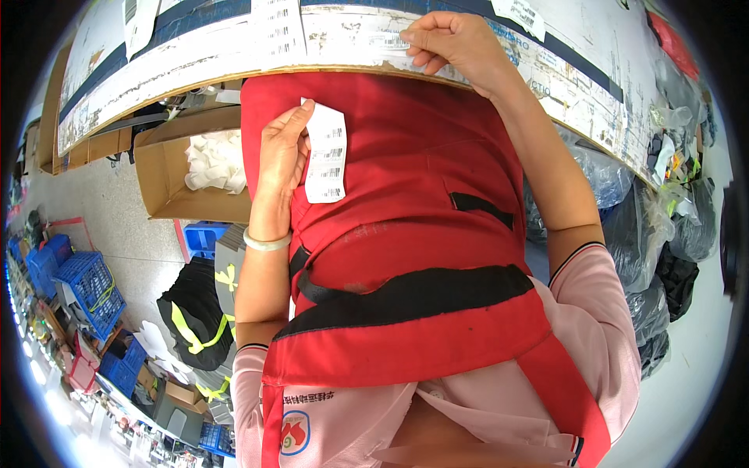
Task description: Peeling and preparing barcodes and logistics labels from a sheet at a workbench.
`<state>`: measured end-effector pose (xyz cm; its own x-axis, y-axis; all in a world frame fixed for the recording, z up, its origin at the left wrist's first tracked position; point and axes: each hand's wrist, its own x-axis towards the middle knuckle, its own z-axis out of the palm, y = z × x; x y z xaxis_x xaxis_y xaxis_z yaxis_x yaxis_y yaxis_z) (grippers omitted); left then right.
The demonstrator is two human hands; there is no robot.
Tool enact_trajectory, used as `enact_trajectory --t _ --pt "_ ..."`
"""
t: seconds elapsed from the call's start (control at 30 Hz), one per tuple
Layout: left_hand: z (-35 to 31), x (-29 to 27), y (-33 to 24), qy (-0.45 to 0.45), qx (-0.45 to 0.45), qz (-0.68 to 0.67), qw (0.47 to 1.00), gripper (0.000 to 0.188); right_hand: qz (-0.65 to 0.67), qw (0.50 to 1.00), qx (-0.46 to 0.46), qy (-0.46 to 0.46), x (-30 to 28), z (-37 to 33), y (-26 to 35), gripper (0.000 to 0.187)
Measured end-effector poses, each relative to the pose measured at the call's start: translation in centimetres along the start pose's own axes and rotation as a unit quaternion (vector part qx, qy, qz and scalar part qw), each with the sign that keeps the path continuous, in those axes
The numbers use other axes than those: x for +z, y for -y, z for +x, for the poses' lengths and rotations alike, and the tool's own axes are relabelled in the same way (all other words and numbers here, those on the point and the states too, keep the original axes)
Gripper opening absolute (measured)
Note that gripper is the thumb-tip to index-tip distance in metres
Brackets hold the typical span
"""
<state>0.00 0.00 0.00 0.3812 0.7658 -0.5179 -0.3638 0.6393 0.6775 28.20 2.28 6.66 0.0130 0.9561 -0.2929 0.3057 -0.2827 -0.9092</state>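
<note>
My left hand (287,148) pinches the top of a white strip of barcode labels (328,156) between thumb and fingers. The strip hangs down in front of the red apron (406,164), slightly creased across. Up at the table's edge, my right hand (460,48) is closed, thumb and forefinger pressed together. A small barcode label (382,40) lies on the worn white tabletop (343,56) right by those fingertips. Whatever the right fingers hold, if anything, is too small to make out.
More barcode labels (278,27) lie on the table's far part. At the left, beneath the table, a cardboard box (168,199) holds white crumpled paper strips (214,161). Blue crates (97,292) stand farther left. Bagged goods (636,226) crowd the right side.
</note>
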Motion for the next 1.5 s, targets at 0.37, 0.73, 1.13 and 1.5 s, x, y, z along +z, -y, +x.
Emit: enact_trajectory --t 0.37,0.73,1.13,1.5 --pt "0.1 0.1 0.0 0.006 0.014 -0.01 1.0 0.02 0.006 1.0 0.001 -0.001 0.1 0.2 0.1 0.024" --pt "0.1 0.0 0.2 -0.002 0.01 -0.001 1.0 0.019 0.078 0.994 0.072 0.012 0.0 0.0 1.9 0.018" --pt "-0.1 0.4 0.1 -0.018 0.01 0.005 1.0 0.02 0.028 0.999 0.036 0.008 0.5 0.0 1.8 0.02" --pt "0.1 0.8 0.6 -0.015 0.017 0.011 1.0 0.021 0.036 0.999 -0.031 -0.022 -1.3 -2.0 0.0 0.021"
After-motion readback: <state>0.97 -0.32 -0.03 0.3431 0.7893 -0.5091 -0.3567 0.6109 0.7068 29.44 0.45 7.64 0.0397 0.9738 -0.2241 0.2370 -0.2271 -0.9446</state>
